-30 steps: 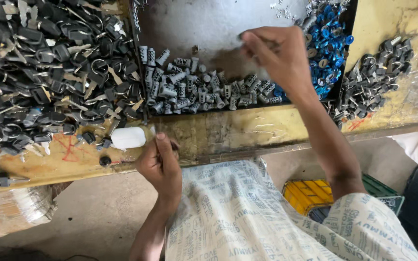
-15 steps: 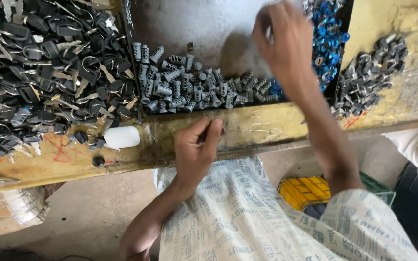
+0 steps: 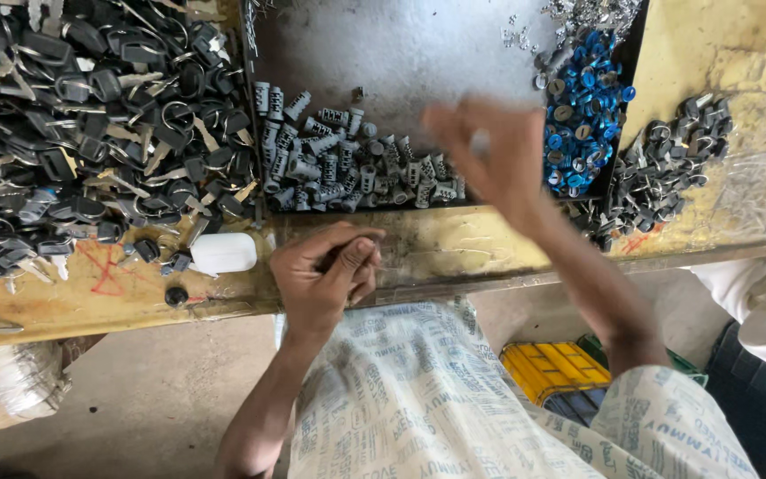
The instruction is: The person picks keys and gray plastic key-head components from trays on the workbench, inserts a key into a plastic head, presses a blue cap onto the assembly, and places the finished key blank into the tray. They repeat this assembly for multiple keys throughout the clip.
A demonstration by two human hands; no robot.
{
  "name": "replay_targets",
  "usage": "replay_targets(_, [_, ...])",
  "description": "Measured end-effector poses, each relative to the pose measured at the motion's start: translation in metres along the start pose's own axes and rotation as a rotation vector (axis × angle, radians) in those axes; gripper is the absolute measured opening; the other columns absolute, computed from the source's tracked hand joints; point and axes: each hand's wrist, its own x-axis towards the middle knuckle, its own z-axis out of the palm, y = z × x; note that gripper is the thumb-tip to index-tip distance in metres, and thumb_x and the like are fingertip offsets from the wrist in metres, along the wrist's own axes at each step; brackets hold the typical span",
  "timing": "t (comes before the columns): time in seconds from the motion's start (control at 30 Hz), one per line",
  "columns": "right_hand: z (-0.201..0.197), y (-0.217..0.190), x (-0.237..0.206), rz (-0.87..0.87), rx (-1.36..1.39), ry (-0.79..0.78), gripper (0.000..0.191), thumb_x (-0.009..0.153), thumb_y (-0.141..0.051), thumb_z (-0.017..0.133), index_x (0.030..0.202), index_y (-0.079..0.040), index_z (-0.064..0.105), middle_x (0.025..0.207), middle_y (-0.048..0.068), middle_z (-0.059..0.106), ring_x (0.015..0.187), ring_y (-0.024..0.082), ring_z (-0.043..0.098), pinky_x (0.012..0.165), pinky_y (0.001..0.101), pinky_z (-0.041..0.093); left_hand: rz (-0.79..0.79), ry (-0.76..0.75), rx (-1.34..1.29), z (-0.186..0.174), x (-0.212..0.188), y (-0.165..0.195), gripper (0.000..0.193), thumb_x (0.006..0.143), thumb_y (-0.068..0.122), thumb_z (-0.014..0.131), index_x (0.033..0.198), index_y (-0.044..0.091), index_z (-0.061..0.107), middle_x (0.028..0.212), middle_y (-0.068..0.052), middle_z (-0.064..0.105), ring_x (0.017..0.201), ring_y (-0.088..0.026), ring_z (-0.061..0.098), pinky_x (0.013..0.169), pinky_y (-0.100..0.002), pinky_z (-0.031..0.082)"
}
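1. Near the counter (image 3: 489, 253) edge, the left hand (image 3: 325, 279) has come forward since a second ago and now rests curled on the worn yellow wood; fingers close around a small dark part (image 3: 334, 259), barely visible.
2. Beside it lies a white plastic piece (image 3: 223, 252).
3. Farther in, the right hand (image 3: 489, 164), blurred, has drawn back from the grey lock cylinders (image 3: 347, 168); fingers half-spread, any hold cannot be told.
4. Beyond sit blue caps (image 3: 582, 111) and black keys (image 3: 90, 115).

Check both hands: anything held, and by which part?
Left hand: fingers curled shut around something small and dark, hidden, so the part cannot be told. Right hand: blurred above the grey cylinders; cannot tell.
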Motion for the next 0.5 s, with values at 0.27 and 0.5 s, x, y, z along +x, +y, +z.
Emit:
replay_targets(0.27, [0.016,0.074,0.055,-0.196,-0.246,0.143,0.011,0.094,0.0,0.077,0.105,-0.001,0.078,0.102,0.012,0.074,0.084,0.03,0.072,0.074,0.0385,0.057,-0.033,0.131,0.332,-0.006,-0.021,-0.015,0.011,0.101,0.012,0.073,0.099,0.002,0.076,0.078,-0.005,0.072,0.064,-0.006,0.064,0.053,-0.022,0.048])
replay_targets(0.5, [0.012,0.048,0.069,-0.104,-0.273,0.005,0.006,0.101,0.0,0.069,0.102,0.0,0.076,0.103,0.013,0.075,0.078,0.028,0.071,0.07,0.0394,0.058,-0.241,0.021,0.078,0.001,-0.014,-0.009,0.015,0.104,0.012,0.061,0.096,0.0,0.067,0.077,-0.002,0.066,0.057,-0.005,0.052,0.047,-0.023,0.041])
